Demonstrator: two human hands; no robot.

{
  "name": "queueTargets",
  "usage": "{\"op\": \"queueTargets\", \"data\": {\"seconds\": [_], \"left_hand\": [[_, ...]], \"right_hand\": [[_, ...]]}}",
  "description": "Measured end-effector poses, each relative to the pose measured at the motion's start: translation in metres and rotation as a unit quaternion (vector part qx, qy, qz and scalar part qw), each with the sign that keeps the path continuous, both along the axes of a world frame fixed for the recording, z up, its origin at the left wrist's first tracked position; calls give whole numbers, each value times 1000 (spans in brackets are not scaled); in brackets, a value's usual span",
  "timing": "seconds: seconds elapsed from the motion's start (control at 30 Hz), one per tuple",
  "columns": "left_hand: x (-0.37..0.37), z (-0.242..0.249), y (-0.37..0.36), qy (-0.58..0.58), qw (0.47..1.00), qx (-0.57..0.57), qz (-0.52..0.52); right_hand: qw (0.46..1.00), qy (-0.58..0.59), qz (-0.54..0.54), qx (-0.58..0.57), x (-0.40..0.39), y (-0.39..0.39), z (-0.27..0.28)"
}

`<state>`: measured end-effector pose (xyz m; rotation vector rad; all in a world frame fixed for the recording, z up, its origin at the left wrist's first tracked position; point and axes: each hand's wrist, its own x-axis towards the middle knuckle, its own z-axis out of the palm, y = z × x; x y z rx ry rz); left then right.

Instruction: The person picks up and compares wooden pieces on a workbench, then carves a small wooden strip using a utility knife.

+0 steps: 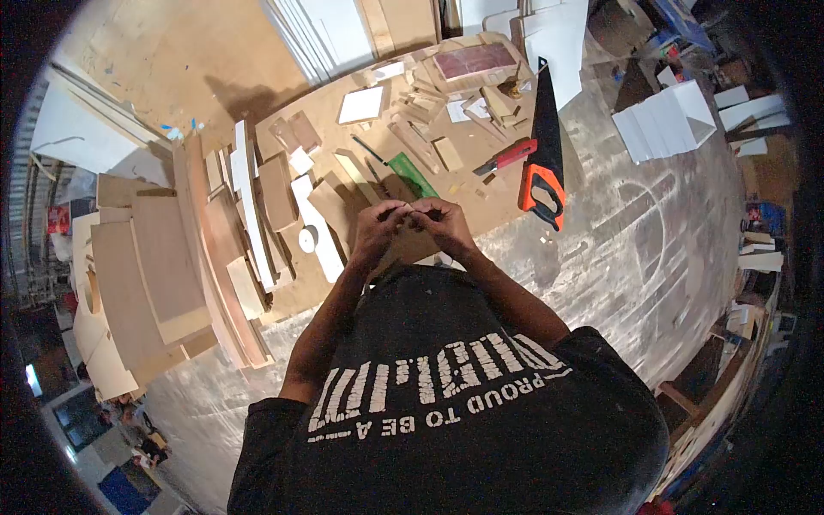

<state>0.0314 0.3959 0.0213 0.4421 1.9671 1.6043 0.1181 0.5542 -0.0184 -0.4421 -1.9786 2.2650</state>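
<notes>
the left hand and the right hand are together in front of the dark shirt, at the near side of the worktable; their fingertips are bent inward and meet, but whether some small piece is pinched between them i can not see. they are held so close to the body, i suppose, because this is steady and easy to look at. the green-handled tool lies on the worktable, just beyond the fingers, and neither hand appears to grip it. its long axis goes slanting: the thin dark blade points away and to the left, and the handle comes back toward the right hand, which perhaps keeps it convenient to take. to the right, the handsaw lies with its orange handle nearer to the person and its blade pointing away, probably for the same reason. the red-handled cutter is just beside it, also slanting. on the left, a long white strip bears a round white piece.
</notes>
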Motion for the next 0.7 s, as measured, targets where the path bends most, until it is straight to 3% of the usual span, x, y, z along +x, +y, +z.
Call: {"op": "queueTargets", "data": {"seconds": [0.1, 0.2, 0.4, 0.7], "left_hand": [[4, 3, 8, -10, 1000, 10, 4], [6, 7, 15, 52, 999, 13, 11], [4, 4, 20, -7, 999, 27, 26], [6, 15, 21, -7, 999, 35, -6]], "right_hand": [[998, -21, -32, -57, 4, 4, -7], [993, -43, -42, -103, 3, 9, -14], [989, -56, -53, -129, 2, 16, 13], [991, -31, -51, -118, 0, 15, 3]]}}
